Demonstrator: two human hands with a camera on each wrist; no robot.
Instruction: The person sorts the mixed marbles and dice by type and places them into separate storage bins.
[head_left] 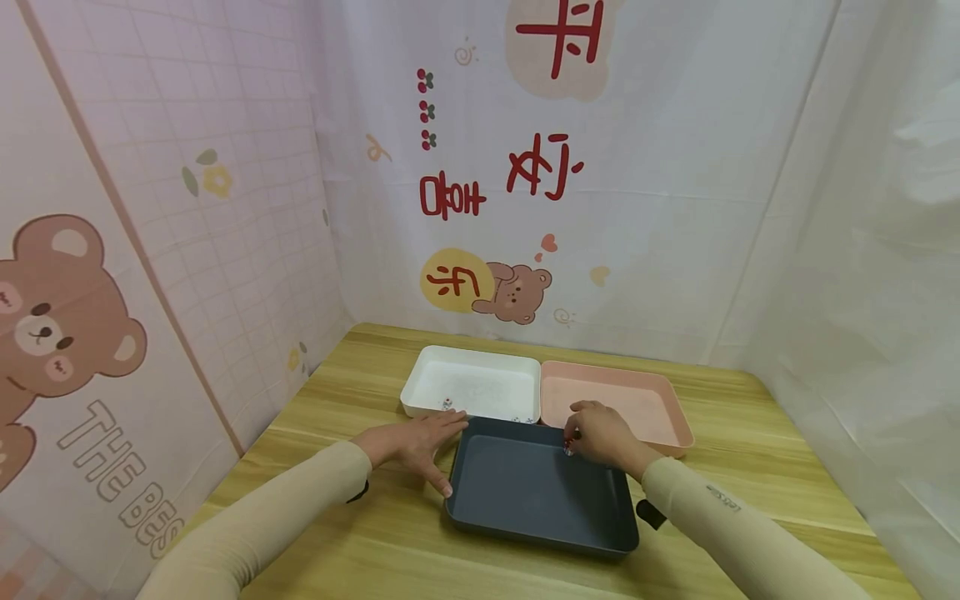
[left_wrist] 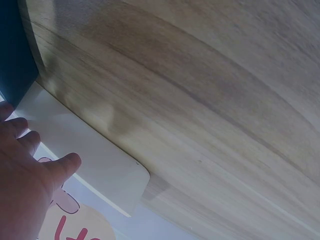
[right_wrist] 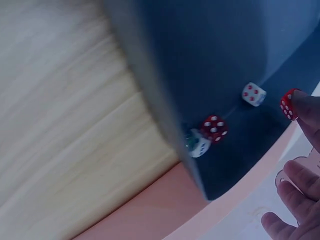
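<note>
My right hand is over the far right part of a dark grey tray. In the right wrist view it pinches a red die with white dots. Inside that tray's corner lie a white die with red dots, another red die, and a white die with dark dots beside a small dark green piece. My left hand lies at the tray's left side with fingers spread, thumb at the rim. In the left wrist view its fingers overlap the white tray.
Behind the dark tray stand the white tray, holding a few small dice, and a pink tray to its right. All three are on a wooden table. Printed cloth hangs behind and at both sides.
</note>
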